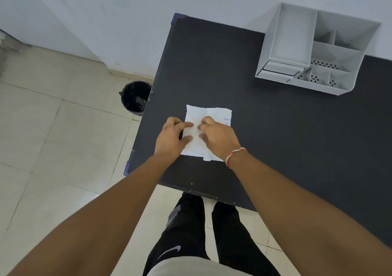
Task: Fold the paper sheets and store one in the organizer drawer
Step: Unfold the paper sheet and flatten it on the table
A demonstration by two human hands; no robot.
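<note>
Pressing flat white paper sheet (206, 127) on black table (275, 137) | left hand (171, 137), right hand (218, 135): fingers bent, touching paper | grey plastic organizer (314, 51) far beyond right hand

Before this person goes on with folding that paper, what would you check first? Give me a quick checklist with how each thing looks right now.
1. Paper lies flat on the black table: ok.
2. Both hands on the sheet: left hand and right hand press on it: ok.
3. Paper clear of the table edge: it sits inside the near and left edges: ok.
4. Edges lined up for a neat fold: the near edge looks stepped and uneven: not ok.
5. Organizer is on the table, at its far right: ok.
6. Organizer's drawer open enough to take the paper: cannot tell.
</note>
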